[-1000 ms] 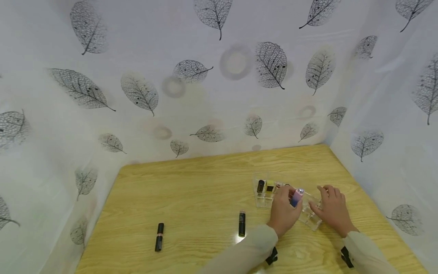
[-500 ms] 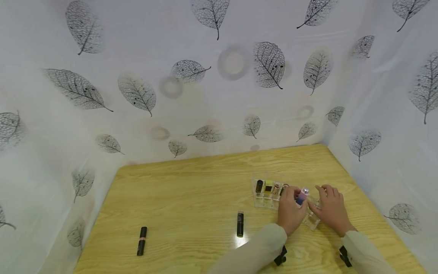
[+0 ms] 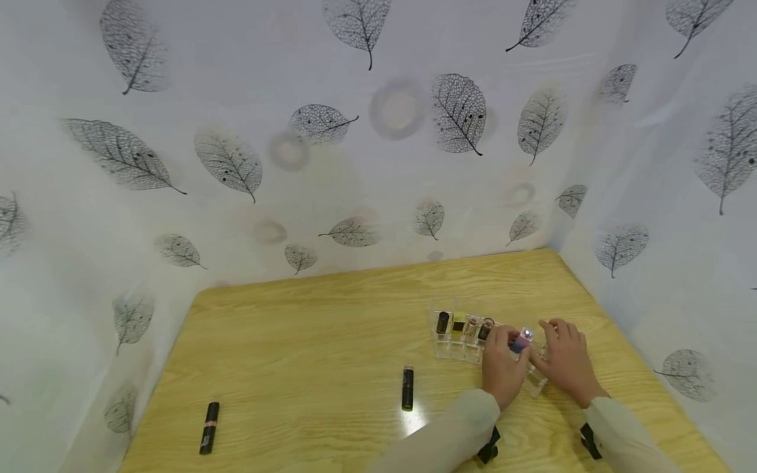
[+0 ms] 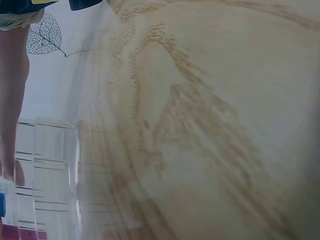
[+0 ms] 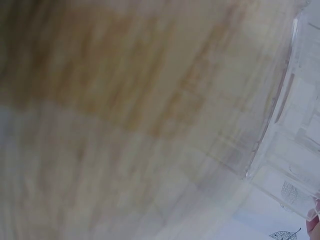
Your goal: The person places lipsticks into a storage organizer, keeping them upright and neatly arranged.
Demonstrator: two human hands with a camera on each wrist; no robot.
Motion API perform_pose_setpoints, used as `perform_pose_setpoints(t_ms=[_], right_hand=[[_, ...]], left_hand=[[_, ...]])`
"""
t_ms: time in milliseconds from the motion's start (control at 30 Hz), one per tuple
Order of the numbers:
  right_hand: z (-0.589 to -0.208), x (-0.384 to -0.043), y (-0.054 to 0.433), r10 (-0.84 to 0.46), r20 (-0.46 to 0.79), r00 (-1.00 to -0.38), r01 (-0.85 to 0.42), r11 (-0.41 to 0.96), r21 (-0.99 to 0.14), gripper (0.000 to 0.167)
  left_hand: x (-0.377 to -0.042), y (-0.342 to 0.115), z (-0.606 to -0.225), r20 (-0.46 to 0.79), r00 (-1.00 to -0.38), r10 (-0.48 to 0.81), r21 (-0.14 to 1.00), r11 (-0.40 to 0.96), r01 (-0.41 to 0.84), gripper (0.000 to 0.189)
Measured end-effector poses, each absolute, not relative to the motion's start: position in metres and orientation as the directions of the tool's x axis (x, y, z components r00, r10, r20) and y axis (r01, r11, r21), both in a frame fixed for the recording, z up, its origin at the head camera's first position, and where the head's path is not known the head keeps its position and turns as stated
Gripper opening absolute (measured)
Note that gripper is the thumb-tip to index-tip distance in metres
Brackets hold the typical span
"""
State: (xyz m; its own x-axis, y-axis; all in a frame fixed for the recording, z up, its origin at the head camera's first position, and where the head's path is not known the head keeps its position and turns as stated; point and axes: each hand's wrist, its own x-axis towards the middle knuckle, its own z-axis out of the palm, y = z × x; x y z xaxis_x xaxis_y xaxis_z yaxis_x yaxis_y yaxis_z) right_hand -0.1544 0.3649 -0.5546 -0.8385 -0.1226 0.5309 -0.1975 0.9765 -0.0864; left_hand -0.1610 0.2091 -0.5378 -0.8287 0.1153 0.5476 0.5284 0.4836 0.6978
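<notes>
In the head view my left hand pinches a lipstick tube, pink above and dark blue below, upright over the clear organizer. My right hand holds the organizer's right end, its thumb near the tube. Between them the hands hide much of that end. The left wrist view shows the right hand's fingers against the clear organizer walls. At the edge of the right wrist view, a fingertip meets the organizer's corner.
Several cosmetics stand in the organizer's left back slots, including a black tube and a yellow one. One black tube lies mid-table, another black tube farther left. A leaf-print curtain surrounds the wooden table.
My left hand has shifted right with the lipstick, uncovering more organizer slots. The leftmost black tube has rolled left across the table. My right hand stays at the organizer's end.
</notes>
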Motion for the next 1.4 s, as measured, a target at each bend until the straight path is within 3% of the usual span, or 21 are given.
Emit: perform_pose_setpoints(t_ms=[300, 800, 1167, 1400], right_hand=[[-0.557, -0.155, 0.363, -0.120, 0.517, -0.847, -0.205, 0.972, -0.112, 0.092], [-0.553, -0.157, 0.360, -0.135, 0.541, -0.830, -0.213, 0.974, -0.084, 0.097], [-0.551, -0.156, 0.359, -0.126, 0.527, -0.840, -0.198, 0.977, -0.082, 0.099], [-0.553, -0.154, 0.363, -0.134, 0.536, -0.834, -0.200, 0.977, -0.068, 0.092]], left_hand=[[-0.162, 0.209, -0.547, 0.436, -0.893, 0.106, 0.792, 0.426, 0.438, 0.026], [-0.163, 0.212, -0.550, 0.422, -0.902, 0.085, 0.801, 0.430, 0.416, 0.028], [-0.163, 0.209, -0.553, 0.476, -0.873, 0.106, 0.760, 0.449, 0.469, 0.027], [-0.161, 0.202, -0.551, 0.573, -0.809, 0.132, 0.678, 0.478, 0.559, 0.026]])
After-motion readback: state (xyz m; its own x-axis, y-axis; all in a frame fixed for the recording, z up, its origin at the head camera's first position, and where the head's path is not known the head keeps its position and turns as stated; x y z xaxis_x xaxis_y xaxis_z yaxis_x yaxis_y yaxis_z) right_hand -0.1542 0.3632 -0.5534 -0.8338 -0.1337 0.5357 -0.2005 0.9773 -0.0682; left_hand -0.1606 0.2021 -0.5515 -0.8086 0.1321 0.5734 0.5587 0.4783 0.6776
